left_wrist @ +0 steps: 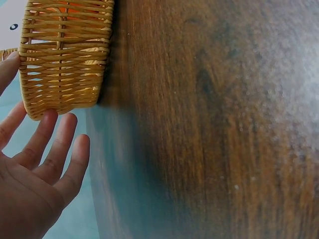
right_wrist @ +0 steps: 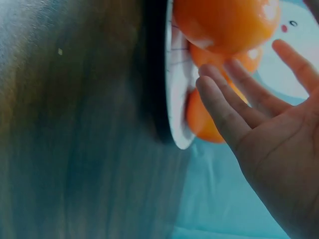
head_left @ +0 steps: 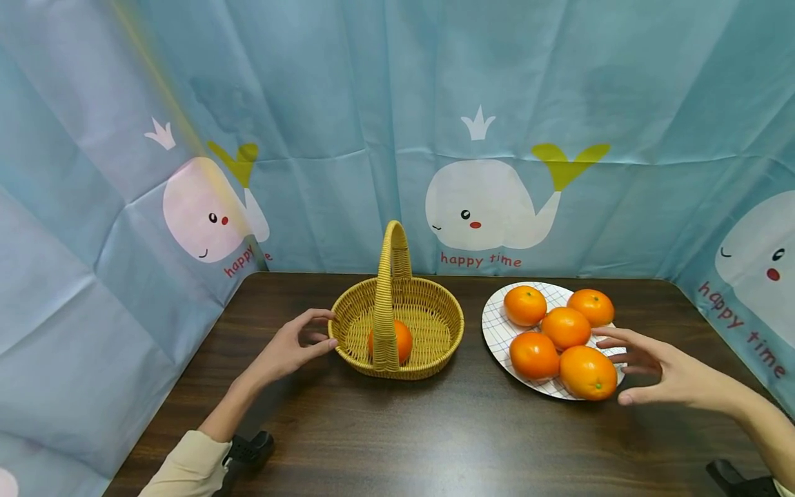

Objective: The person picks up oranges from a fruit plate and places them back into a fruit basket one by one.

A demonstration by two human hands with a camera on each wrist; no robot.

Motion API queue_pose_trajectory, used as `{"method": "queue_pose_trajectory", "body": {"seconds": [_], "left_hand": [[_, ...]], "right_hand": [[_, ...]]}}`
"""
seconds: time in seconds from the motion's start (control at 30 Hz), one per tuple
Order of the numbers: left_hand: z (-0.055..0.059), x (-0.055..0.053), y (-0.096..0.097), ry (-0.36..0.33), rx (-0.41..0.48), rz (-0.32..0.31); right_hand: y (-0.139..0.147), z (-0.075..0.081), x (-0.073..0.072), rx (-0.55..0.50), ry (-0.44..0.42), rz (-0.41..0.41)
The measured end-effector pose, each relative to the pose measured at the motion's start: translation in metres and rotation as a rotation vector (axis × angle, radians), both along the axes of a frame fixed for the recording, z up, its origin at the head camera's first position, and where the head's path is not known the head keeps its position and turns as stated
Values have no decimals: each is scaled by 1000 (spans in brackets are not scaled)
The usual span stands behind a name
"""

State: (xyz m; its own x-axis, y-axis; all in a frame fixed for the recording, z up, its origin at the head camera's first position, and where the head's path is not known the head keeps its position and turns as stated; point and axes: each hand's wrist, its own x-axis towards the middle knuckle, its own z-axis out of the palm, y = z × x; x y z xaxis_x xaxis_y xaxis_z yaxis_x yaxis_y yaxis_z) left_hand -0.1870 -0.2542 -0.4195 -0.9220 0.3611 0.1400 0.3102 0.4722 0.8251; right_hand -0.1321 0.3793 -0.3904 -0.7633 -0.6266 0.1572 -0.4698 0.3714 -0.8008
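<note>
A yellow wicker basket (head_left: 435,293) with a tall arched handle stands on the dark table, and one orange (head_left: 402,342) lies inside it, partly hidden by the handle. My left hand (head_left: 292,348) is at the basket's left side, its fingers spread and fingertips at the rim; the left wrist view shows the wicker wall (left_wrist: 65,64) right above them. To the right, a white plate (head_left: 497,331) with a grid pattern carries several oranges (head_left: 566,328). Beside the plate's right edge, my right hand (head_left: 664,369) holds nothing, fingers extended and apart, near the front-right orange (head_left: 589,373).
Behind the table (head_left: 435,442) hangs a light blue curtain (head_left: 310,138) with white whales, which also runs along both sides. A stretch of bare wood separates the basket from the plate. A black strap (head_left: 248,449) is on the left wrist.
</note>
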Motion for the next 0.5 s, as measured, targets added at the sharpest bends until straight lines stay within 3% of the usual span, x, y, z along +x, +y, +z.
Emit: {"method": "queue_pose_trajectory", "body": {"seconds": [0.27, 0.5], "left_hand": [[2, 2, 1, 5, 1, -4], [3, 1, 1, -2, -8, 7]], "right_hand": [[-6, -17, -3, 14, 61, -8], [-6, -22, -6, -14, 67, 6]]}}
